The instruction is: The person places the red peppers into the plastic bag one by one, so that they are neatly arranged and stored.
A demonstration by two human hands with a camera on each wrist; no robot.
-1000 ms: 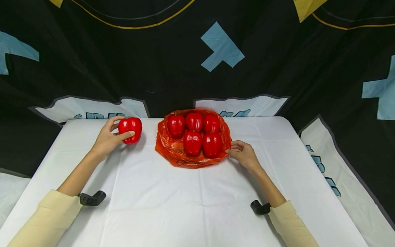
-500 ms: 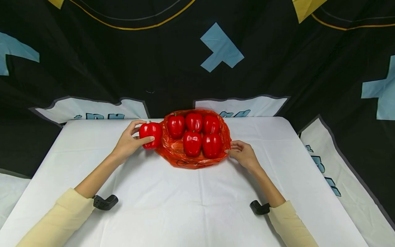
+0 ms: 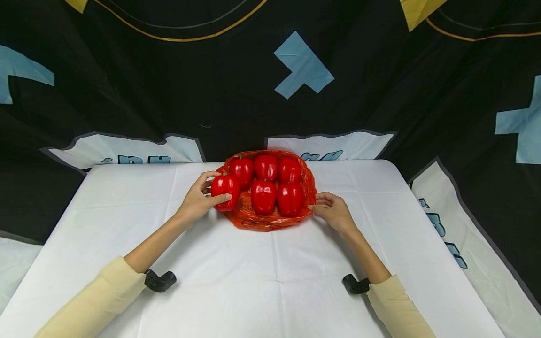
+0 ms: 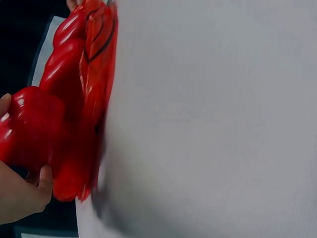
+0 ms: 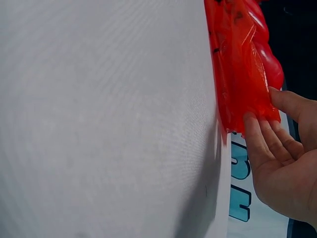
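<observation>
A red bell pepper (image 3: 223, 188) is in my left hand (image 3: 195, 201), thumb on the near side and fingers behind. It overlaps the left rim of a red plastic bag (image 3: 253, 222) in the head view. Several more red bell peppers (image 3: 264, 197) sit inside the bag in two rows. My right hand (image 3: 336, 214) pinches the bag's right rim. Seen from the right wrist, the thumb lies on the rim and the fingers touch the outer wall of the bag (image 5: 237, 74). The left wrist view shows the held pepper (image 4: 30, 130) against the bag's end.
A white cloth covers the table (image 3: 236, 281). Behind it hangs a black cloth (image 3: 211, 84) with blue and yellow patches. A black device (image 3: 160, 280) sits at the left wrist, another black device (image 3: 356, 284) at the right.
My left hand has carried the pepper rightward, from apart from the bag to over its left rim. The right hand has stayed at the bag's right rim.
</observation>
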